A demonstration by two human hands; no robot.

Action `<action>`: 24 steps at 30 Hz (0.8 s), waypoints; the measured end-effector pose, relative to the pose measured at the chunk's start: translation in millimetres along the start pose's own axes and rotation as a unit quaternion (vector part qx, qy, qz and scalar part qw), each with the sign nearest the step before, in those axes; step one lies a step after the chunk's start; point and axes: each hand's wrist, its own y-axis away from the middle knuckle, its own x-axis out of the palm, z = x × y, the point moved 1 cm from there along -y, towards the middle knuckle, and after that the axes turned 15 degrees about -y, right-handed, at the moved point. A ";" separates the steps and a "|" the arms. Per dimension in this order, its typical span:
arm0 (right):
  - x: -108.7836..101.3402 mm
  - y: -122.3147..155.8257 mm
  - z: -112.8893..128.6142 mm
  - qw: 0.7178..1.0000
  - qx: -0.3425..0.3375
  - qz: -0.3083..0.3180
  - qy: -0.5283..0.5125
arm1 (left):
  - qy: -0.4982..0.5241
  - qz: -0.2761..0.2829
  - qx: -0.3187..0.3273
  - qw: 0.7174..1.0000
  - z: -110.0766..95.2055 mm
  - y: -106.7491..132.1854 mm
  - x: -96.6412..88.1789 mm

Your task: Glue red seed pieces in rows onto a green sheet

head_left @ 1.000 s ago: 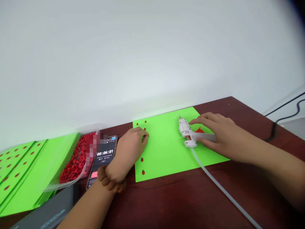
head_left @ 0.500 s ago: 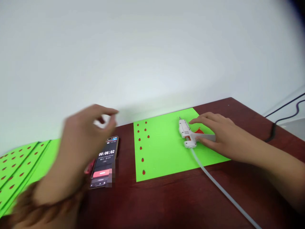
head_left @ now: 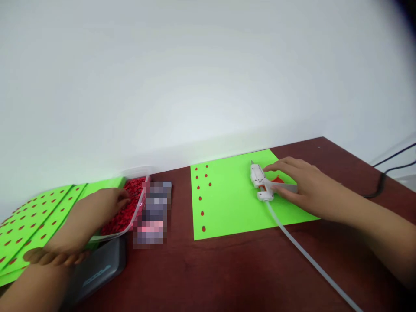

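A bright green sheet [head_left: 234, 199] lies flat on the dark wooden table [head_left: 227, 273], with several small red pieces [head_left: 200, 198] stuck along its left side. My right hand [head_left: 300, 186] lies on a white glue gun [head_left: 263, 184] resting on the sheet, fingers curled over its handle. A glue stick [head_left: 312, 260] trails from the gun toward the near right. My left hand [head_left: 97, 212] reaches into a clear tray of red pieces [head_left: 125, 210] at the left; its fingertips are down among the pieces and hidden.
A stack of green sheets with red pieces [head_left: 26, 225] lies at far left. A phone [head_left: 154, 212] sits between tray and sheet. A dark grey case [head_left: 97, 268] is under the tray's near edge. A black cable [head_left: 390, 173] runs off the table's right corner. A white wall stands behind.
My left hand left the green sheet's left edge, swung up and leftward over the phone, and now dips into the tray of red pieces. The right hand stayed on the glue gun.
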 end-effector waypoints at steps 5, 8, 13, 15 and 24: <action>-0.6 0.8 -1.8 1.000 -0.005 -0.008 0.001 | -0.134 0.071 -0.054 0.987 -15.6 0.6 -33.5; -0.6 1.0 -1.4 1.000 -0.015 -0.011 -0.002 | -0.085 -0.034 -0.111 0.990 -49.3 5.5 -55.9; -0.3 1.2 0.4 1.000 -0.016 -0.009 -0.004 | 0.104 -0.068 0.065 0.990 -140.5 8.9 -56.2; -0.7 1.4 1.3 1.000 -0.017 -0.009 -0.005 | 0.154 -0.026 0.142 0.978 -170.2 5.1 -44.3; -1.9 2.2 3.4 1.000 -0.021 -0.021 0.002 | 0.276 0.043 0.127 0.952 -196.5 -6.7 -16.7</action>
